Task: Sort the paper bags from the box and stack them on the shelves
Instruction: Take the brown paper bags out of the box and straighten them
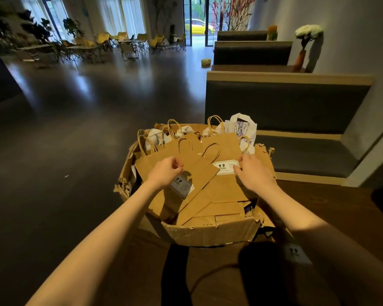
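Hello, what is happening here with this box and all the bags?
A person is sorting paper bags out of a torn cardboard box. The left hand pinches a brown bag with a 9.9 label, and the right hand rests its fingers on a second brown labelled bag. Many bags remain in the box, including a white printed bag at the back. No shelves are in view.

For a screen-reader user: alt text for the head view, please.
Two bare hands, left and right, each grip a flat brown paper bag, left bag and right bag, atop a torn cardboard box full of bags.
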### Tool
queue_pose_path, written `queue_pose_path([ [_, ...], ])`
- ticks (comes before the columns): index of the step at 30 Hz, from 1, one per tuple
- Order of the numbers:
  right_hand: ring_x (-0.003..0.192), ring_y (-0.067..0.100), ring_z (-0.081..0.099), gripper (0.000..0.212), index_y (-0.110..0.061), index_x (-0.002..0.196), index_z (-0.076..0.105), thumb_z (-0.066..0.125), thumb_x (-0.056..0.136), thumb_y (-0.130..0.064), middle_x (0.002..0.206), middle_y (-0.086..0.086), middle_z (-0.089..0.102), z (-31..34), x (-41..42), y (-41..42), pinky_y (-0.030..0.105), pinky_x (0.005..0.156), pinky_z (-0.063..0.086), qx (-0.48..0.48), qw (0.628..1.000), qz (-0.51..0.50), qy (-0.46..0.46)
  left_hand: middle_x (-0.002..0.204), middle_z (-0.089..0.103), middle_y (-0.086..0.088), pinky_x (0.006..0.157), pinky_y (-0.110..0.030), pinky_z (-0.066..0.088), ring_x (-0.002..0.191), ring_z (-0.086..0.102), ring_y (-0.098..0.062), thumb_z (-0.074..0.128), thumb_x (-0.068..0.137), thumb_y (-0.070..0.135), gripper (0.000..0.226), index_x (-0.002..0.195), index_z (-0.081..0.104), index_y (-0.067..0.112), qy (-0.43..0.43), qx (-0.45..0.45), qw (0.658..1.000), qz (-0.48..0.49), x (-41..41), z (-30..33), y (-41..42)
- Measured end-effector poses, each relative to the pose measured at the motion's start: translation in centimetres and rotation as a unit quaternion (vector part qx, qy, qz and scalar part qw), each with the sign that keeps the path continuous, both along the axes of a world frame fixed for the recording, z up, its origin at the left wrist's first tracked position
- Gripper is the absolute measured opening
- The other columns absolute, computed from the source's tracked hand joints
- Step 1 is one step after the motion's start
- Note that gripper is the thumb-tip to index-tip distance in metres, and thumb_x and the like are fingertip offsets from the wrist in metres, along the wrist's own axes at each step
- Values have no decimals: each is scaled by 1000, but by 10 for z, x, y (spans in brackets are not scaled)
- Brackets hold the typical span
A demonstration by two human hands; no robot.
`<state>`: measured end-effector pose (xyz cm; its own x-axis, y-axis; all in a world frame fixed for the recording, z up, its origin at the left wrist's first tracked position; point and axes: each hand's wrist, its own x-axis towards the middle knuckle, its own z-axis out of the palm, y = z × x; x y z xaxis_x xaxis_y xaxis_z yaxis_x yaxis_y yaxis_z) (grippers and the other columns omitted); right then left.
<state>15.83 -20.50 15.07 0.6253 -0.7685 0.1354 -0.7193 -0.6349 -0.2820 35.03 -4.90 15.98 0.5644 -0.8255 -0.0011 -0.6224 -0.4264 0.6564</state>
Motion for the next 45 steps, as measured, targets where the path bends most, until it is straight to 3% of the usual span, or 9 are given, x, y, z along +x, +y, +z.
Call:
queue_pose_path([
  [10, 124, 30, 36, 79, -6, 139, 30, 46, 87, -64, 136, 16, 44, -29, 36, -26, 36, 101, 32, -2, 981, -84, 174, 137, 38, -15, 103, -42, 40, 126, 38, -31, 72, 73, 51, 85, 137, 33, 10, -113, 225, 967, 49, 31, -44, -26],
  [15, 120, 28, 43, 86, -6, 135, 32, 56, 78, -67, 133, 15, 47, -35, 42, -28, 34, 97, 36, 13, 979, -121, 165, 138, 35, -16, 103, -44, 37, 128, 36, -33, 75, 67, 55, 95, 136, 30, 8, -134, 243, 958, 71, 32, -52, -31],
  [19, 121, 32, 47, 86, -3, 134, 31, 72, 75, -50, 135, 17, 46, -31, 41, -27, 39, 95, 41, 51, 986, -141, 76, 121, 55, -11, 95, -42, 45, 113, 51, -30, 77, 61, 57, 80, 118, 45, 11, -112, 236, 962, 81, 36, -52, -35],
  [22, 114, 33, 55, 66, -4, 130, 37, 72, 81, -33, 128, 15, 54, -16, 38, -29, 44, 88, 49, 106, 985, -129, -34, 99, 60, -5, 78, -35, 51, 90, 56, -21, 78, 68, 45, 52, 97, 49, 13, -37, 169, 980, 99, 38, -39, -34],
  [27, 105, 30, 60, 39, -10, 125, 46, 56, 93, -29, 117, 11, 62, 29, 23, -18, 38, 76, 47, 19, 987, -102, -125, 102, 55, 0, 78, -35, 50, 94, 57, -20, 67, 85, 29, 37, 115, 52, 11, -4, -29, 990, 141, 34, -6, -27],
  [31, 116, 29, 56, 43, -11, 132, 40, 53, 95, -26, 128, 10, 58, 57, 10, -8, 37, 86, 47, 49, 953, -107, -280, 118, 61, -7, 81, -33, 51, 104, 60, -22, 55, 93, 15, 28, 120, 51, 11, 122, -163, 960, 192, 29, 11, -27],
  [35, 109, 9, 52, 43, -10, 133, 40, 57, 93, -16, 119, -5, 54, 61, 15, 0, 9, 76, 43, 196, 877, -46, -436, 120, 59, -8, 92, -39, 50, 109, 59, -25, 47, 96, 7, 32, 128, 44, 10, 288, -246, 907, 183, 15, 27, -30],
  [38, 109, 8, 52, 43, -12, 130, 42, 59, 92, -16, 119, -6, 53, 48, 26, 5, 22, 86, 47, 261, 850, -9, -457, 124, 59, -14, 99, -49, 45, 112, 58, -29, 45, 96, 5, 35, 131, 43, 12, 367, -261, 879, 158, 6, 32, -30],
  [45, 112, 13, 53, 43, -10, 127, 40, 61, 90, -12, 119, -2, 56, 29, 58, 20, 26, 91, 45, 278, 847, 15, -453, 120, 63, -7, 94, -40, 49, 107, 61, -23, 53, 95, 27, 35, 127, 51, 13, 385, -274, 876, 101, -9, 37, -22],
])
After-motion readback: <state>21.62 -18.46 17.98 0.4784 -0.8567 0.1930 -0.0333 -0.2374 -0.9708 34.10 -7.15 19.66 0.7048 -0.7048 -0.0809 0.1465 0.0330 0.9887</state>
